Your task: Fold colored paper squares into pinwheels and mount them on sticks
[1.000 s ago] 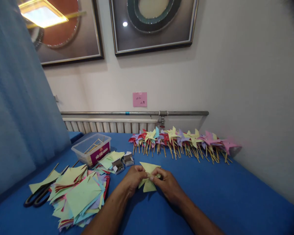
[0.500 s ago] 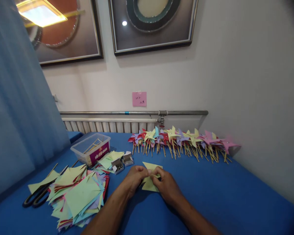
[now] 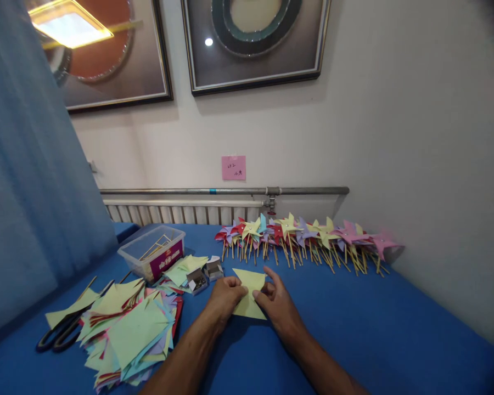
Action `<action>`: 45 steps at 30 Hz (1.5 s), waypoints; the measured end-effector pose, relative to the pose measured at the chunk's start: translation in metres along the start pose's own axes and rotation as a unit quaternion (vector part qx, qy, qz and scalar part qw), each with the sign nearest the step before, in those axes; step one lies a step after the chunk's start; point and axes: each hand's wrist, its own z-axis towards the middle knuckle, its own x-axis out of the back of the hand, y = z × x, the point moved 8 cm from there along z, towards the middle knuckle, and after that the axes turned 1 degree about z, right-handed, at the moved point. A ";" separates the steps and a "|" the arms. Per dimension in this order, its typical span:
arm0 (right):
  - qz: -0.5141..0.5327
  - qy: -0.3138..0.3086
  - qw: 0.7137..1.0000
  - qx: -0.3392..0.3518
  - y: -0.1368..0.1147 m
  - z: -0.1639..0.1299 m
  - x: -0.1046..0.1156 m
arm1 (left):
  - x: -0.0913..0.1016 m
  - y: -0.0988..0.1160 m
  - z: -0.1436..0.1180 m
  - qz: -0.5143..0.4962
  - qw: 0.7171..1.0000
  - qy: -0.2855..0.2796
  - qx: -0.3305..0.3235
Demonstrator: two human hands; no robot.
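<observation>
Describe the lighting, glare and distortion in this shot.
Head view: even indoor light; a ceiling lamp glares in the left framed picture, with a smaller bright spot in the second one. Wide-angle bending curves the curtain and wall edges; corners darken. Both hands, left hand and right hand, and the yellow paper look reasonably sharp.

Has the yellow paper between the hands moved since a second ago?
Yes. The yellow paper has opened flatter and reaches farther toward the row of pinwheels.

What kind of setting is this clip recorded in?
Likely an indoor craft worktable: a row of finished paper pinwheels, a heap of cut coloured paper, scissors, framed pictures on the wall.
</observation>
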 end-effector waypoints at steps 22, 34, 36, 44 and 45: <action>0.075 0.047 0.996 -0.004 0.006 0.002 0.006 | -0.008 -0.001 -0.005 0.032 0.999 -0.012 -0.018; 0.105 0.040 0.994 -0.002 0.004 0.004 0.008 | -0.004 0.004 -0.009 -0.004 1.000 0.014 0.004; 0.109 0.021 0.994 -0.003 0.001 0.001 0.004 | -0.004 0.003 -0.008 0.005 1.000 0.015 0.000; 0.025 0.031 0.999 0.016 -0.009 -0.001 0.005 | -0.008 0.004 -0.008 0.045 0.999 0.019 0.001; 0.009 0.032 0.999 0.019 -0.009 -0.001 0.005 | -0.008 0.004 -0.008 0.043 0.999 0.020 0.001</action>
